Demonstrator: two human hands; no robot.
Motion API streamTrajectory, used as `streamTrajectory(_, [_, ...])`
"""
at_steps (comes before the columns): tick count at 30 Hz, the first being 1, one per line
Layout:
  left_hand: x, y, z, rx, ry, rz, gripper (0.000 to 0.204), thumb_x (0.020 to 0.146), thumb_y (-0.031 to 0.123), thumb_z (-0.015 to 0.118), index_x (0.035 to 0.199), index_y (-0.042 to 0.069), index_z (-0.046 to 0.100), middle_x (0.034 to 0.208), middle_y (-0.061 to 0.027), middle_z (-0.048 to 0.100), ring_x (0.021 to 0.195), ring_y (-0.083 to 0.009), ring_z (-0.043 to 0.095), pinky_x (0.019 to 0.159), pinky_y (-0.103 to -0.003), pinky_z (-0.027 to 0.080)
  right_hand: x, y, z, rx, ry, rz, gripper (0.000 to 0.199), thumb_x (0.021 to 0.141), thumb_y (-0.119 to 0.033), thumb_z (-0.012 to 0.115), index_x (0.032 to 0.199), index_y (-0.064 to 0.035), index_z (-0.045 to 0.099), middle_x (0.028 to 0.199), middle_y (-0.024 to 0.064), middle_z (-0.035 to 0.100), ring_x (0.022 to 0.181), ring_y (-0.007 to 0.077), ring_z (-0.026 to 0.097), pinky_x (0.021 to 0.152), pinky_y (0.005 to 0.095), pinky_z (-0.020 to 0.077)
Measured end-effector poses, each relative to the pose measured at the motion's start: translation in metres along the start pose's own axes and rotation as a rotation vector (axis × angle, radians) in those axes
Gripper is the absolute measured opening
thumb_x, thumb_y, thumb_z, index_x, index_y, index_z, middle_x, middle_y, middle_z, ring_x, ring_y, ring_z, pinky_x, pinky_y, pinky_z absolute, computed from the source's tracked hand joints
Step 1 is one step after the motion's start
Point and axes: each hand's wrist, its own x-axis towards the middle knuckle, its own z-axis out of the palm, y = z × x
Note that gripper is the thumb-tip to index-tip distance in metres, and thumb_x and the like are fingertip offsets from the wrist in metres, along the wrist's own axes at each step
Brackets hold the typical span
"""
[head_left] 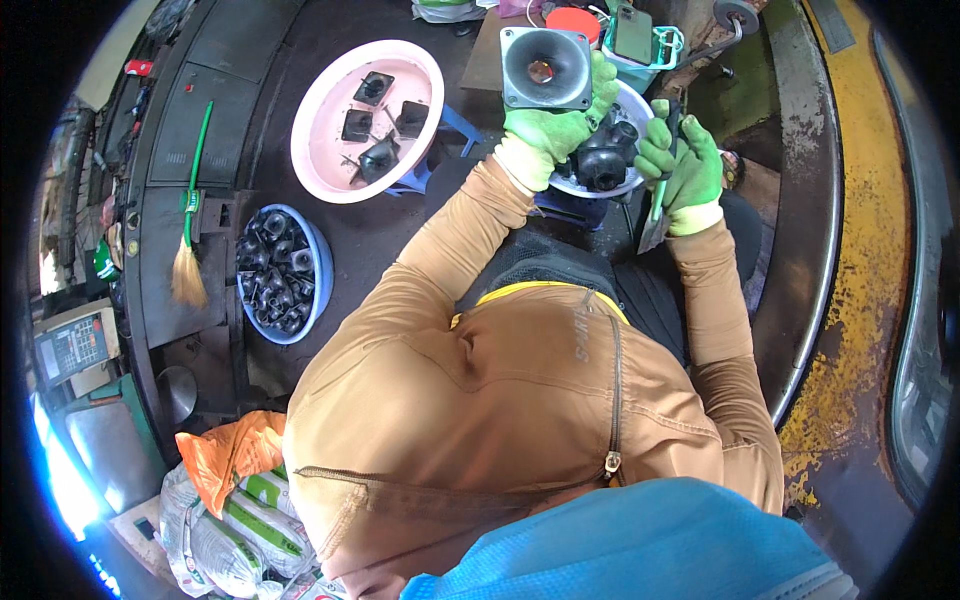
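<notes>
My left hand [563, 127], in a green glove, holds up a black horn-shaped part [545, 68] with a square flange and a round flared mouth. Its fingers wrap round the part's side. To the right my right hand [682, 165], gloved alike, closes round a hand tool [655, 228] with a green handle and a flat dark blade hanging below the fist. The tool is apart from the part, and its exact kind is unclear. Between and below the hands a pale basin [590, 190] contains more rounded black parts [603, 165], partly hidden by my left hand.
A pink basin [310, 150] with several square-flanged black parts stands on a blue stool [455, 135]. On the floor a blue tub [325, 275] is heaped with black parts. A broom [190, 250] leans at left. At the back, a phone [633, 35] rests on a turquoise basket [660, 70].
</notes>
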Motion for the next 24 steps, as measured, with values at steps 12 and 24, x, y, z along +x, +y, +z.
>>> streamTrajectory(12, [-0.033, 0.002, 0.038, 2.503, -0.294, 0.517, 0.031, 0.061, 0.026, 0.079, 0.086, 0.009, 0.073, 0.08, -0.0121, 0.069, 0.073, -0.03, 0.067, 0.07, -0.037, 0.053, -0.003, -0.011, -0.012, -2.021, -0.071, -0.799, 0.032, 0.083, -0.008, 0.063, 0.115, -0.0088, 0.066, 0.115, 0.0091, 0.065, 0.094, 0.0284, 0.065, 0.079, 0.0345, 0.0542])
streamTrajectory(24, [-0.043, 0.002, 0.054, 2.655, -0.44, 0.14, 0.047, 0.059, 0.027, 0.077, 0.1, 0.006, 0.071, 0.088, -0.0156, 0.07, 0.081, -0.0322, 0.067, 0.076, -0.039, 0.053, -0.009, -0.002, 0.003, -2.1, -0.178, -0.573, 0.031, 0.088, -0.019, 0.063, 0.118, -0.0101, 0.065, 0.105, 0.0105, 0.069, 0.092, 0.0281, 0.068, 0.078, 0.0353, 0.055])
